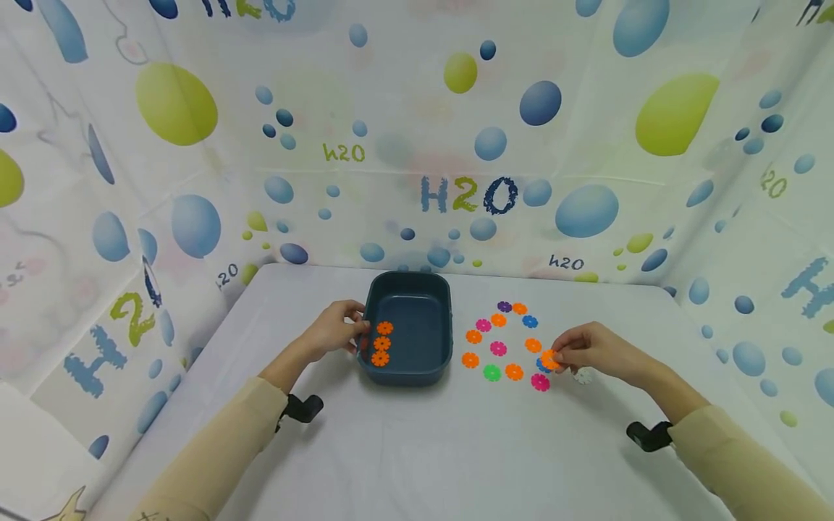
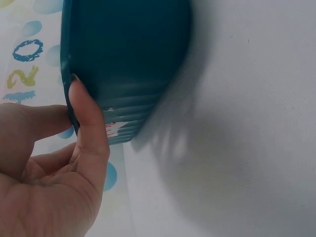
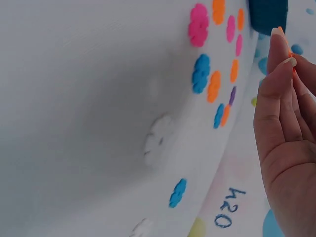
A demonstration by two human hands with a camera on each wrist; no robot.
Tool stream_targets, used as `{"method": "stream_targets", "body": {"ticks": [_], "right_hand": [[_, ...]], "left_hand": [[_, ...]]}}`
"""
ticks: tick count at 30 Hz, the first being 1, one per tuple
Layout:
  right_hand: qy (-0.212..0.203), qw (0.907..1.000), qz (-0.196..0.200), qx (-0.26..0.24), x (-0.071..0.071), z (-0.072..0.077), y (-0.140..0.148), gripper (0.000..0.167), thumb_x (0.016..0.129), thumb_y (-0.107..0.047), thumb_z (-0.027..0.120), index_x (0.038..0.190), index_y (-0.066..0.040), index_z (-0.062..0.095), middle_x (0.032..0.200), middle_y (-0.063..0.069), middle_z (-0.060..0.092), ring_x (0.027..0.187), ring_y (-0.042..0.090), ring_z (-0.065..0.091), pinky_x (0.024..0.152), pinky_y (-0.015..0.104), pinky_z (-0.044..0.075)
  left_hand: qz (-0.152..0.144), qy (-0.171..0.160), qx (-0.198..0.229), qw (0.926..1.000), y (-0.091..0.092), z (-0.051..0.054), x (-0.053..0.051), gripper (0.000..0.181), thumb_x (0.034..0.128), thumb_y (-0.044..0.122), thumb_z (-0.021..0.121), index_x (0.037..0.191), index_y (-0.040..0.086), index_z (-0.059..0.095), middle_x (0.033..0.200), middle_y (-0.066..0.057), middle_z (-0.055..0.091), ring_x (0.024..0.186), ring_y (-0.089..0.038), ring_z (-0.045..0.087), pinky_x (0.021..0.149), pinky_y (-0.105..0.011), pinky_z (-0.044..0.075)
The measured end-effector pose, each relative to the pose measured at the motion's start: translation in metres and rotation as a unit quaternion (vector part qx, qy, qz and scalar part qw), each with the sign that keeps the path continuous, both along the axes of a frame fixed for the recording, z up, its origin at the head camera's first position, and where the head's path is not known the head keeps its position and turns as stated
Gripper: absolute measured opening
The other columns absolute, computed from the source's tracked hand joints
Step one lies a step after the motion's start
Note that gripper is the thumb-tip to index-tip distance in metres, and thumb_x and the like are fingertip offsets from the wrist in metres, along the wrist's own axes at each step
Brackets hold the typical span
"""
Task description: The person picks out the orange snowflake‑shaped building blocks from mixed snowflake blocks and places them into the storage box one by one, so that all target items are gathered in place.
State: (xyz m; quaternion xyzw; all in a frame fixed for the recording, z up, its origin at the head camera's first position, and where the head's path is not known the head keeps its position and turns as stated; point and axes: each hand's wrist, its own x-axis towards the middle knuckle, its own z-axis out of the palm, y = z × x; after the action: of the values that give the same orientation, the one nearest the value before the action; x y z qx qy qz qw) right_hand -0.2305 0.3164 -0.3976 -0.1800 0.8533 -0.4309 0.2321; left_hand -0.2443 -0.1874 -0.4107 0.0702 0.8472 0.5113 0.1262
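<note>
Left hand (image 1: 334,329): one, at the bin's left side; thumb and finger pinch its rim with a narrow gap between them, the wall caught in it.
Right hand (image 1: 598,350): one, above the right end of the scattered discs; thumb and fingertips are drawn together, pinching an orange disc.
Held orange disc (image 1: 550,359): one can be made out, flower-shaped, raised over a blue disc; whether a second lies behind it I cannot tell.
Bin (image 1: 417,329): one, dark blue-green, rounded-cornered, on the white table (image 1: 430,449), left of the scattered discs.
Orange discs in the bin (image 1: 381,344): three, in a row along the left side of the interior, near the left hand.
Orange discs on the table (image 1: 514,372): six, spread between the bin and the right hand.
Pink discs (image 1: 498,349): three, the nearest one just below the held disc.
Blue discs (image 1: 530,321): three in the right wrist view; one is partly covered by the held disc in the head view.
White discs (image 3: 159,139): two in the right wrist view, one cut by the frame's edge.
Purple disc (image 1: 504,307): one, at the far edge.
Green disc (image 1: 491,373): one, at the near edge.
Black wrist devices (image 1: 303,409): two, one per wrist.
Beige sleeves (image 1: 221,449): two.
</note>
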Motion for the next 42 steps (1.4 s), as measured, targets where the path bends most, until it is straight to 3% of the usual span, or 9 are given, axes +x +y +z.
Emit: {"method": "stream_targets", "body": {"ticks": [6,14,23,28,33,42], "right_hand": [[0.011,0.9998,0.005,-0.014,-0.002,0.010,-0.020,0.032,0.101,-0.019,0.066,0.122,0.005,0.067,0.101,0.016,0.074,0.093,0.043,0.067,0.081,0.029,0.060],[0.040,0.9986,0.011,-0.033,-0.008,0.029,-0.051,0.028,0.101,-0.019,0.067,0.118,0.004,0.069,0.100,0.015,0.075,0.097,0.044,0.069,0.083,0.031,0.062],[0.056,0.9978,-0.017,-0.030,-0.017,0.050,-0.092,0.027,0.102,-0.017,0.064,0.120,0.003,0.068,0.102,0.015,0.076,0.092,0.026,0.073,0.085,0.033,0.061],[0.068,0.9969,-0.003,-0.040,-0.023,0.053,-0.115,0.024,0.102,-0.014,0.065,0.118,0.002,0.070,0.104,0.020,0.074,0.089,0.025,0.073,0.085,0.035,0.062],[0.074,0.9960,0.014,-0.048,-0.028,0.054,-0.142,0.021,0.100,-0.012,0.066,0.115,0.001,0.071,0.098,0.015,0.075,0.087,0.028,0.073,0.087,0.044,0.062],[0.078,0.9935,0.040,-0.072,-0.040,0.059,-0.188,0.017,0.099,-0.008,0.065,0.112,0.003,0.071,0.096,0.014,0.076,0.087,0.028,0.075,0.081,0.038,0.063]], "left_hand": [[0.003,-0.006,0.002,1.0000,-0.001,-0.002,-0.001,0.047,0.1043,0.006,0.057,0.145,-0.012,0.040,0.103,-0.016,0.051,0.074,-0.020,0.061,0.062,-0.031,0.062],[0.008,-0.008,0.002,0.9999,-0.001,-0.003,-0.002,0.048,0.1040,0.008,0.058,0.145,-0.011,0.040,0.104,-0.016,0.051,0.073,-0.020,0.062,0.062,-0.031,0.062],[0.013,-0.010,-0.001,0.9999,-0.002,-0.002,-0.001,0.048,0.1044,0.008,0.057,0.146,-0.010,0.040,0.105,-0.016,0.052,0.073,-0.020,0.062,0.063,-0.031,0.062],[0.016,-0.009,-0.004,0.9998,0.000,-0.003,-0.001,0.047,0.1048,0.009,0.057,0.145,-0.009,0.041,0.105,-0.016,0.052,0.073,-0.020,0.063,0.063,-0.031,0.062],[0.018,-0.009,-0.006,0.9998,0.001,-0.004,0.000,0.046,0.1047,0.008,0.057,0.145,-0.010,0.042,0.105,-0.016,0.052,0.073,-0.020,0.063,0.063,-0.031,0.062],[0.016,-0.003,-0.004,0.9999,0.001,-0.002,0.000,0.047,0.1046,0.009,0.057,0.145,-0.011,0.041,0.105,-0.016,0.053,0.072,-0.019,0.062,0.062,-0.032,0.062]]}}
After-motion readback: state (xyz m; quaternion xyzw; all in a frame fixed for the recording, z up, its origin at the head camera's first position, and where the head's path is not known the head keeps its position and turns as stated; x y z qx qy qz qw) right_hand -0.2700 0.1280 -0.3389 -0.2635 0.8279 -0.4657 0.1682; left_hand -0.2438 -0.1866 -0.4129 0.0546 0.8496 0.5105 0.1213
